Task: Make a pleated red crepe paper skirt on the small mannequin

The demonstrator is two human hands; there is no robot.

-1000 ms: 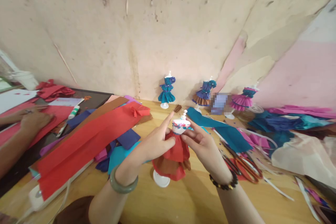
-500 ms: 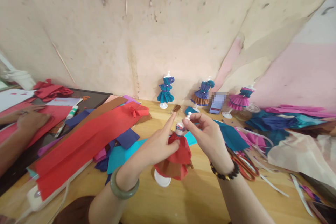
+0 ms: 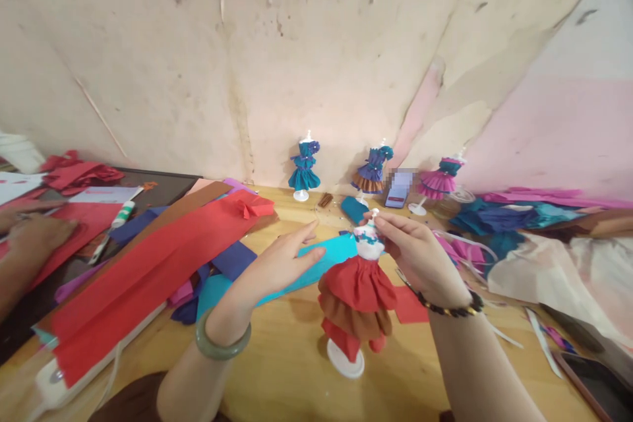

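Observation:
A small white dress form stands tilted on the wooden table, with a layered red and brown crepe paper skirt round its lower half. Its round white base shows below the skirt. The bodice is bare white with blotches of teal and pink. My right hand pinches the form near its neck and shoulder, thumb and fingertips together. To the left of the form, my left hand is apart from it, fingers stretched out and holding nothing, above a strip of turquoise paper.
Three dressed miniature forms line the wall, including a teal one. A phone leans between two of them. Red and brown paper strips lie left over a power strip. Another person's hands work at far left. Another phone lies front right.
My left hand has come off the skirt and moved left. The dress form has shifted right and straightened up, showing more of the skirt. My right hand still grips its top.

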